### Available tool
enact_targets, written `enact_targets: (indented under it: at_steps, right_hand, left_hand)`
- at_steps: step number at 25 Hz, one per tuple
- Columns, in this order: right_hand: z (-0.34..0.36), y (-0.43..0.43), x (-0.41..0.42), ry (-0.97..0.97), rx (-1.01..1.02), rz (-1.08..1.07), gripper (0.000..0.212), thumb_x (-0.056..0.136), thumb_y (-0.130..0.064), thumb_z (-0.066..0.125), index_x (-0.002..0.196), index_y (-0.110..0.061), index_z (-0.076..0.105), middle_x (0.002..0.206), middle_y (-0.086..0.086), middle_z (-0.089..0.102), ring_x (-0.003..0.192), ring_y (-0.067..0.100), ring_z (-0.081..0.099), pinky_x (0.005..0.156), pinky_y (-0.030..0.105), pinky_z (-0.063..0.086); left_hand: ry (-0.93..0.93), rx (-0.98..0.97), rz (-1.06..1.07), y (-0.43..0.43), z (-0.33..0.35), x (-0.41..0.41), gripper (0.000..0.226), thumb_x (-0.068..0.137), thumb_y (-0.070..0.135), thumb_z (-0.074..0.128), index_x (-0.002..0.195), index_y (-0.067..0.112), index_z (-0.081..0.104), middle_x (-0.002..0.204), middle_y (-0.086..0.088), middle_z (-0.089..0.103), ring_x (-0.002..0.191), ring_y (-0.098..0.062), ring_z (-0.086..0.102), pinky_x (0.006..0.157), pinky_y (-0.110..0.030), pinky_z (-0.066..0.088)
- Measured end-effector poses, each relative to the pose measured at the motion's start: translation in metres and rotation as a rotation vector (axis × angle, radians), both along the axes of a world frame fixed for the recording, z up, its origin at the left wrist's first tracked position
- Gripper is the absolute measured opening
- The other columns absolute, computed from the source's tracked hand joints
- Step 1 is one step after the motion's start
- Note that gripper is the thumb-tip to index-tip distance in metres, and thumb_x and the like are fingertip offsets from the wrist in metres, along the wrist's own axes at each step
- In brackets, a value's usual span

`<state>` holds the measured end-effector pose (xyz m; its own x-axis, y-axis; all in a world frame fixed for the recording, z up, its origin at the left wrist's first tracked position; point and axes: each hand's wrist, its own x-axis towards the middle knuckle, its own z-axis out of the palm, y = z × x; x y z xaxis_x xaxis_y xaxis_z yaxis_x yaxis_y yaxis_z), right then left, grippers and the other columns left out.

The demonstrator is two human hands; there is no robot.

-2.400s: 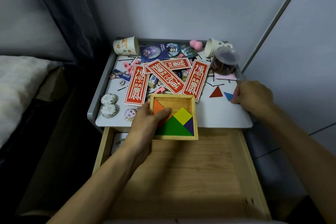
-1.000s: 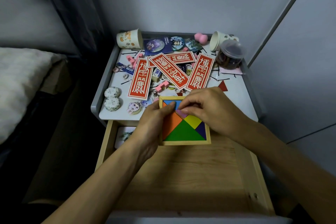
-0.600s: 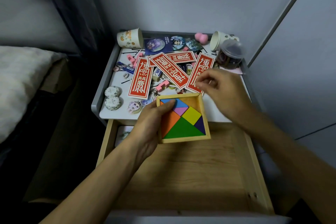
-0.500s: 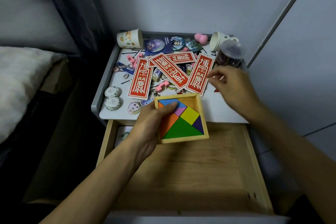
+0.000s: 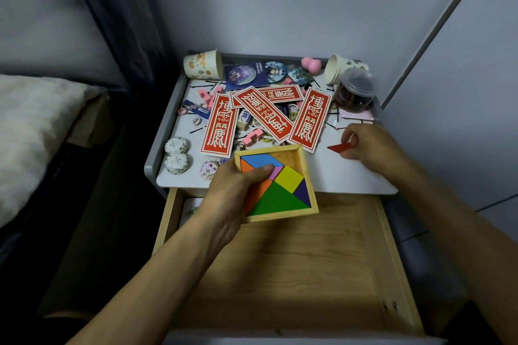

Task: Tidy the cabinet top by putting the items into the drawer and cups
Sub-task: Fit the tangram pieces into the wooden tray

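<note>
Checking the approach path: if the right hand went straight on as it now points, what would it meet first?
Likely the lower end of the nearest red card, then the empty corner of the wooden tray. The right hand pinches a red triangle; its height is unclear.

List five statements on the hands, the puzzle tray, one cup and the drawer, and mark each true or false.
1. The left hand grips the tangram tray. True.
2. The right hand pinches a blue triangle. False: it pinches the red triangle.
3. The tray is full. False: its far right corner shows bare wood.
4. The orange-printed cup lies on its side. True.
5. The drawer is closed. False: it stands open.
</note>
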<state>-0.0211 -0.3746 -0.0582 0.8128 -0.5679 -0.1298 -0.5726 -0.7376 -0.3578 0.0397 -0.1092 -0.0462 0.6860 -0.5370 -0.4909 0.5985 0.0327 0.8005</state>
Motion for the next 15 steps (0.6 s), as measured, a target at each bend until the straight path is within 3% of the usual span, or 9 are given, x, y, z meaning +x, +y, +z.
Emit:
enact_targets:
  at_steps: [2,5,9,11,13,15]
  right_hand:
    - [0.004,0.002,-0.002,0.059,0.029,0.003,0.031,0.078,-0.018,0.079,0.105,-0.014,0.064,0.106,0.006,0.059,0.094,0.020,0.053,0.066,0.025,0.040]
    - [0.005,0.005,-0.007,0.113,0.027,-0.007,0.029,0.078,-0.022,0.080,0.101,-0.017,0.062,0.106,0.002,0.059,0.098,0.022,0.055,0.075,0.031,0.045]
    - [0.018,0.016,-0.009,-0.148,0.082,0.011,0.014,0.083,-0.021,0.074,0.095,-0.020,0.067,0.095,-0.001,0.067,0.081,0.011,0.059,0.069,0.026,0.046]
    - [0.036,0.031,-0.010,-0.339,0.329,0.017,0.011,0.086,-0.020,0.071,0.097,-0.017,0.070,0.094,-0.005,0.068,0.081,0.011,0.063,0.065,0.022,0.050]
    - [0.051,0.048,-0.012,-0.481,0.659,0.024,0.014,0.089,-0.012,0.066,0.102,-0.008,0.068,0.099,0.003,0.070,0.084,0.018,0.070,0.066,0.024,0.058]
    - [0.056,0.061,-0.015,-0.511,0.825,0.083,0.018,0.091,-0.002,0.061,0.109,0.000,0.062,0.101,0.012,0.068,0.080,0.022,0.072,0.064,0.026,0.059]
  left_hand:
    - [-0.001,0.005,-0.001,0.001,0.000,0.000,0.029,0.084,0.008,0.072,0.111,0.010,0.063,0.095,-0.010,0.076,0.076,-0.024,0.074,0.055,-0.031,0.058]
    - [-0.010,0.004,-0.014,0.000,0.000,-0.001,0.038,0.079,0.008,0.076,0.114,0.009,0.063,0.098,-0.010,0.075,0.084,-0.027,0.074,0.066,-0.036,0.061]
    - [-0.045,0.039,-0.004,-0.002,-0.001,-0.001,0.050,0.068,0.005,0.084,0.113,0.011,0.064,0.099,-0.008,0.075,0.087,-0.026,0.074,0.064,-0.035,0.060]
    - [-0.056,0.054,0.008,-0.003,-0.003,0.000,0.055,0.065,0.002,0.085,0.114,0.011,0.064,0.100,-0.008,0.075,0.089,-0.026,0.073,0.071,-0.039,0.061]
    - [-0.066,0.063,0.014,-0.003,-0.003,0.000,0.054,0.065,-0.002,0.083,0.113,0.010,0.063,0.099,-0.008,0.075,0.089,-0.026,0.073,0.074,-0.039,0.061]
    - [-0.073,0.061,0.015,-0.004,-0.005,0.000,0.052,0.066,-0.005,0.082,0.112,0.010,0.063,0.098,-0.008,0.075,0.088,-0.026,0.073,0.073,-0.038,0.061]
